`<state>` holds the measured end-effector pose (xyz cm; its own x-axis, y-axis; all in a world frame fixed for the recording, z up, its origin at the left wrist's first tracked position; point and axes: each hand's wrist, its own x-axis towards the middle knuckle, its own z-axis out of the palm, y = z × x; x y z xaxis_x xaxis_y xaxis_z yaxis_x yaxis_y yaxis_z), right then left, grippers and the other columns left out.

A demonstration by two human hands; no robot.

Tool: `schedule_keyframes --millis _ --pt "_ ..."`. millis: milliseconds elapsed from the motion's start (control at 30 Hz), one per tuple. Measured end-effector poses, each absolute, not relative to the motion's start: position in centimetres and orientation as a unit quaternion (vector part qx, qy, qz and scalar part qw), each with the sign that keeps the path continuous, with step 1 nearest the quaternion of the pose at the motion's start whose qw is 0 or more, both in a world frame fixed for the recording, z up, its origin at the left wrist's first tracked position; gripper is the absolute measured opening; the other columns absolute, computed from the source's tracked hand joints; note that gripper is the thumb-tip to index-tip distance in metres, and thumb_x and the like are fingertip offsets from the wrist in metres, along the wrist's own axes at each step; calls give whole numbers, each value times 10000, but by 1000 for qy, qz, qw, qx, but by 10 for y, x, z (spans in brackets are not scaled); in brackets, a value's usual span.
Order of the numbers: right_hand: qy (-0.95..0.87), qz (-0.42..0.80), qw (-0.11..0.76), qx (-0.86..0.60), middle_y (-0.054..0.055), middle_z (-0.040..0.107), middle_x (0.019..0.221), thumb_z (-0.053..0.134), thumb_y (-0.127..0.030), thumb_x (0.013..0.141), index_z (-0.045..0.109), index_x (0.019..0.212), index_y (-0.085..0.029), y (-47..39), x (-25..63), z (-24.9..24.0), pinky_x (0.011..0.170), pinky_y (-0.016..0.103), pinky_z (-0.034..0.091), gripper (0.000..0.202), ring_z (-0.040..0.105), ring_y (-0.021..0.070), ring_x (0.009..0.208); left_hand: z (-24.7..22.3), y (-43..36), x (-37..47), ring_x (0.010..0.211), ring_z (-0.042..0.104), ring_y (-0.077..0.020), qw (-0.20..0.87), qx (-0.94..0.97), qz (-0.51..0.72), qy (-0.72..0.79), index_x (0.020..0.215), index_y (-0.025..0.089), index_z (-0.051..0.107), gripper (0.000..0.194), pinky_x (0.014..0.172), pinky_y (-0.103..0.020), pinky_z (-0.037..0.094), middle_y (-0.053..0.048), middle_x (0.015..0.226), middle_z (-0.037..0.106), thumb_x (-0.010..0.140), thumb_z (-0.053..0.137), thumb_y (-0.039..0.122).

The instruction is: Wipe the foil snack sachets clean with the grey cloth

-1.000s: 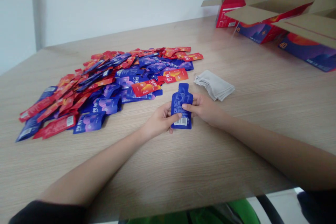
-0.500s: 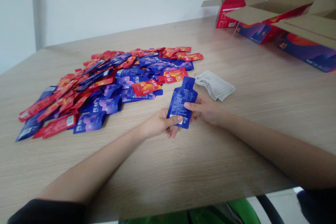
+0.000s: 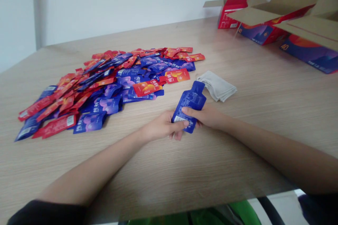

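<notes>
A blue pouch (image 3: pixel 194 100) with small printed text and a white barcode patch faces up, its narrow neck pointing away and slightly right. My left hand (image 3: pixel 166 125) pinches its lower left part, thumb on top. From the right, my right hand (image 3: pixel 207 115) grips the same pouch, thumb across its middle; the fingers underneath are mostly hidden. Left of the hands lies a large heap of blue pouches (image 3: pixel 107 105) and red pouches (image 3: pixel 148 87). A folded pale cloth (image 3: pixel 218 86) rests just beyond my right hand.
Open cartons stand at the back right: a red box (image 3: pixel 229 14), a blue and red carton (image 3: pixel 257 33), and another carton (image 3: pixel 308 51) with flaps spread. All rest on a wooden table (image 3: pixel 148 179) against a pale wall. Something green shows below the table's front edge.
The blue pouch has shifted slightly right and toward me, and its neck tilts more to the right. Both hands still hold it, and they have moved closer together.
</notes>
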<state>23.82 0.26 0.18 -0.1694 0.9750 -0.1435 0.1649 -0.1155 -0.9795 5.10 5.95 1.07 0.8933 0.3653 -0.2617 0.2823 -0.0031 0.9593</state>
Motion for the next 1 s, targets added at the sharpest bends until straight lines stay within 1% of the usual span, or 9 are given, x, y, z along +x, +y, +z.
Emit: schedule_keyframes --millis 133,267,367,467,567,667,833,900,1000 --pt "-545 568 373 -490 -41 503 439 573 -656 803 596 653 -201 1 239 1 384 227 342 479 433 83 382 12 62 50 412 478 -69 686 689 27 232 917 122 703 348 437 -178 370 21 482 587 893 599 453" --pt "-511 588 391 -490 -83 482 440 542 -569 863 616 1207 -217 2 238 4 357 211 311 498 410 87 365 11 64 53 413 499 -73 686 692 29 225 877 127 689 352 445 -186 408 22 500 591 870 622 472" --pt "-511 567 404 -504 -91 463 441 541 -522 877 551 1320 -215 4 237 5 351 206 304 540 398 84 363 9 61 55 450 550 -94 671 695 36 255 914 129 646 386 439 -198 441 13 565 610 866 608 510" --pt "-512 546 404 -526 -89 476 449 542 -520 873 554 1294 -191 4 236 3 344 211 311 535 398 90 355 11 53 58 553 626 -134 598 731 90 315 1145 144 554 476 481 -235 486 -25 746 672 844 638 502" --pt "-518 574 406 -488 -65 555 551 658 -524 785 561 1239 -195 2 236 2 390 226 369 569 461 101 418 20 47 59 812 684 -223 464 803 152 342 1363 179 413 775 669 -323 531 -93 1006 691 742 748 499" --pt "-507 633 430 -397 -27 641 789 754 -464 690 530 1253 -226 -2 239 3 524 233 452 650 563 117 605 28 44 58 872 675 -286 428 826 117 347 1422 175 348 932 740 -390 518 -110 1001 690 674 797 502" --pt "-506 685 424 -308 -37 630 804 768 -417 690 455 1329 -243 1 245 5 562 230 440 733 560 114 654 21 53 52 928 634 -227 585 772 93 229 1307 172 453 551 757 -346 529 -101 1054 660 819 646 342" --pt "-514 659 447 -320 -53 589 700 749 -448 728 560 1172 -230 6 248 3 509 215 377 530 507 94 585 12 60 50 964 603 -228 663 710 109 213 1139 158 561 335 697 -318 541 -112 1062 637 866 549 352" --pt "-525 587 474 -394 -76 453 537 670 -501 816 582 728 -198 14 253 -1 465 222 287 328 369 62 477 3 66 51 995 611 -233 741 625 135 205 1105 127 600 336 766 -349 547 -149 1123 639 896 535 382"
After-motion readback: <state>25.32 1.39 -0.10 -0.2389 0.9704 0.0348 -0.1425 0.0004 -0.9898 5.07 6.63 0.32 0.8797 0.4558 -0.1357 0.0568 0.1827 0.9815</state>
